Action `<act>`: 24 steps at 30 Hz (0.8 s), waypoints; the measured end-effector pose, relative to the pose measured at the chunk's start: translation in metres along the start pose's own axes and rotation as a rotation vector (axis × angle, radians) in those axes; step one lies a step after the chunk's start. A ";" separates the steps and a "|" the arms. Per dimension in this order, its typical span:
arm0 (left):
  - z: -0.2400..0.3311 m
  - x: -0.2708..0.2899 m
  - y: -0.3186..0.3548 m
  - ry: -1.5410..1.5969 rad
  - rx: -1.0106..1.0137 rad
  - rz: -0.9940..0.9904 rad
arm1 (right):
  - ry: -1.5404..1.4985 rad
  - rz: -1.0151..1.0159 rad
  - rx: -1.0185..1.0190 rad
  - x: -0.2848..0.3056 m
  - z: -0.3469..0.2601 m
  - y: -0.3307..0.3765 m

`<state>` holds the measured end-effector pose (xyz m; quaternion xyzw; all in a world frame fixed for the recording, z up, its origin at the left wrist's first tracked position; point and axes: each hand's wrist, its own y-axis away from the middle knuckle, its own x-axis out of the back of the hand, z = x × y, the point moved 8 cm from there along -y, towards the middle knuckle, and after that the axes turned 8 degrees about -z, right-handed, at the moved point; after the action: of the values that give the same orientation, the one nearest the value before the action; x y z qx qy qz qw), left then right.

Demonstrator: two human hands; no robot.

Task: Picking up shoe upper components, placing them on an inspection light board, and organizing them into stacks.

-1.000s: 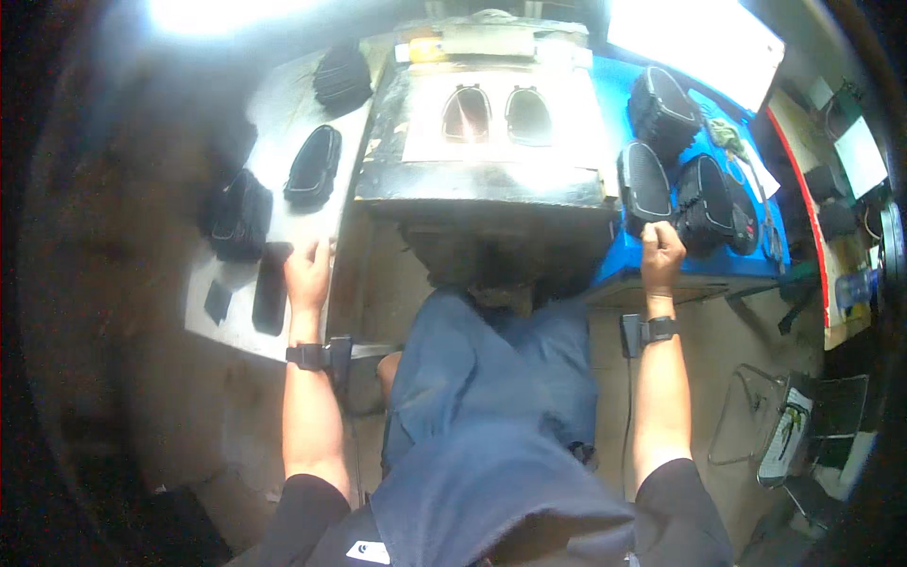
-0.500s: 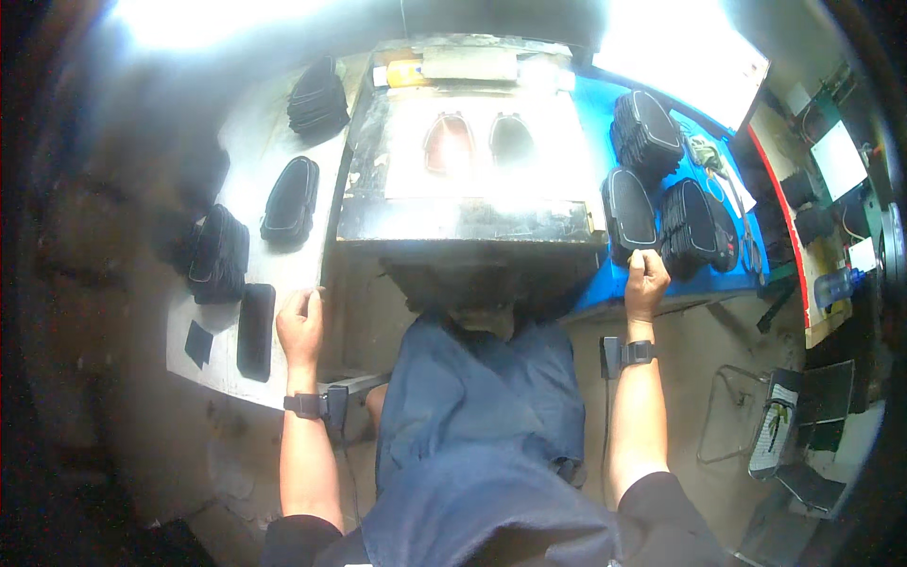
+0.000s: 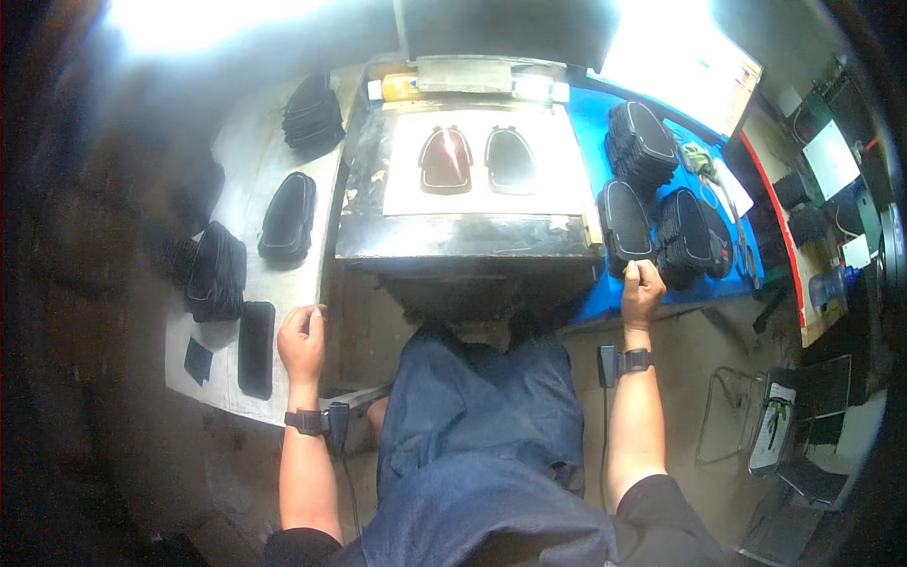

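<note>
You are sitting at a dark press bench [image 3: 463, 248] whose top carries a pale plate [image 3: 567, 180] with two shoe-sole-shaped cavities, one reddish [image 3: 446, 159] and one dark [image 3: 510, 159].

Right side: your right hand [image 3: 642, 288] is pinching the near end of a black sole-shaped piece [image 3: 625, 225]. The grip is clamped on that piece, fingers curled over its lower edge. The piece is lying on the blue bench [image 3: 590, 123], just beside the press bench's right edge. Two stacks of like black pieces are standing near it, one further back [image 3: 641, 144] and one to its right [image 3: 690, 236].

Left side: your left hand [image 3: 302, 338] is resting at the near edge of the grey bench [image 3: 241, 151], fingers curled together in a loose fist; you cannot tell whether they are enclosing anything. A flat black rectangular piece [image 3: 256, 348] is lying just beside that hand, to its left. Further back on the same bench, a single black sole-shaped piece [image 3: 286, 217] and two dark stacks [image 3: 216, 272] [image 3: 312, 115] are lying well apart from the hand.
</note>
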<state>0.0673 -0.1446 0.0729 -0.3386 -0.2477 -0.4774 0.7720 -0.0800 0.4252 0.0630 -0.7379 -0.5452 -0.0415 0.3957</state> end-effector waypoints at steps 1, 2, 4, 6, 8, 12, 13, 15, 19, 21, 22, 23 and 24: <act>0.000 0.000 0.000 0.003 0.003 0.001 | 0.000 -0.004 0.000 0.000 0.000 0.000; 0.000 0.000 0.000 0.011 0.002 0.001 | 0.002 -0.008 -0.001 0.000 0.000 0.000; -0.001 0.000 0.000 0.013 0.001 -0.001 | 0.019 -0.005 -0.020 0.001 0.000 0.000; -0.001 0.000 0.000 0.017 -0.001 -0.001 | 0.010 -0.014 -0.029 0.000 0.000 0.000; -0.004 -0.002 0.000 0.042 0.016 -0.012 | 0.016 -0.005 -0.018 0.001 -0.002 -0.001; -0.001 -0.002 -0.001 0.005 -0.021 -0.006 | -0.001 0.024 0.031 0.003 -0.006 -0.001; -0.002 -0.002 0.000 0.016 -0.009 -0.013 | -0.005 0.015 0.005 0.002 -0.005 0.000; -0.002 -0.002 0.001 0.024 0.005 -0.025 | -0.014 0.021 0.010 0.003 -0.006 0.001; -0.001 -0.002 0.002 0.039 0.016 -0.018 | -0.002 0.024 0.035 0.003 -0.011 0.001; -0.001 -0.002 0.002 0.043 0.017 -0.015 | 0.000 0.022 0.029 0.003 -0.012 0.002; 0.000 -0.001 0.002 0.028 0.003 -0.004 | 0.004 0.019 0.025 0.003 -0.012 0.002; 0.000 -0.001 0.002 0.024 -0.008 0.004 | 0.003 0.021 0.024 0.004 -0.012 0.002; 0.000 -0.001 0.002 0.013 -0.011 0.007 | -0.002 0.022 0.031 0.004 -0.013 0.002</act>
<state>0.0688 -0.1433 0.0718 -0.3409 -0.2388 -0.4783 0.7733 -0.0717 0.4198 0.0726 -0.7375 -0.5380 -0.0280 0.4072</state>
